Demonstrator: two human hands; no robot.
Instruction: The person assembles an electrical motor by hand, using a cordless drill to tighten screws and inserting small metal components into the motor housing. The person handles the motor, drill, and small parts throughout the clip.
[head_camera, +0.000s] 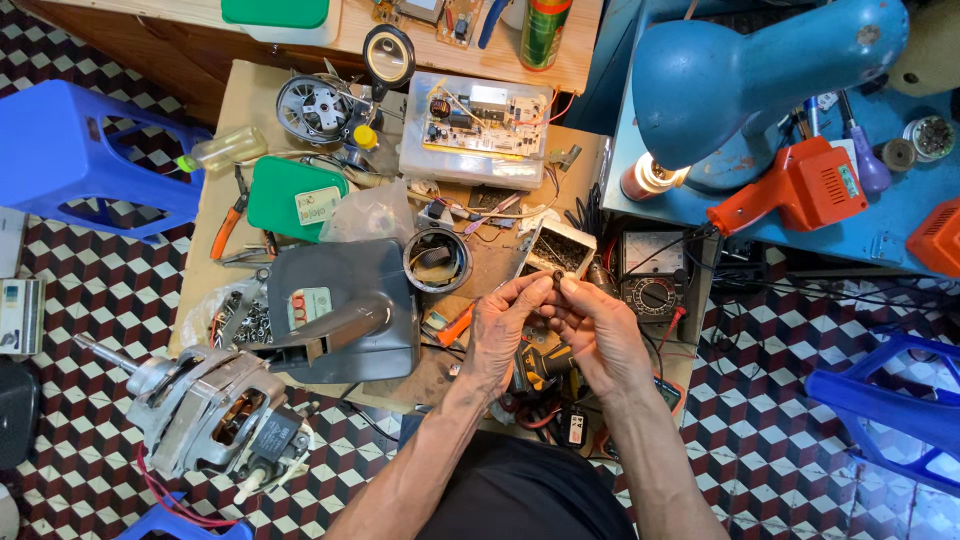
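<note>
1. Both hands meet above the cluttered tabletop (480, 260): the left hand (497, 335) and right hand (598, 335) pinch one small dark part (557, 277) between fingertips, raised close, seemingly for inspection.
2. The lit blue lamp (750, 75) leans in, likely to light it.
3. A fan motor (215, 410) lies at the left.
4. A green flat case (295, 197) with a pale rectangular label sits behind the grey housing (340, 300).

Fan motor (215, 408) with bare shaft lies at the bench's near-left corner, beside a grey housing (340, 305). Green box (295, 197) and circuit board (485, 122) further back. Blue lamp (745, 75) lit above an orange soldering gun (800, 190); analogue multimeter (652, 270) nearby.
</note>
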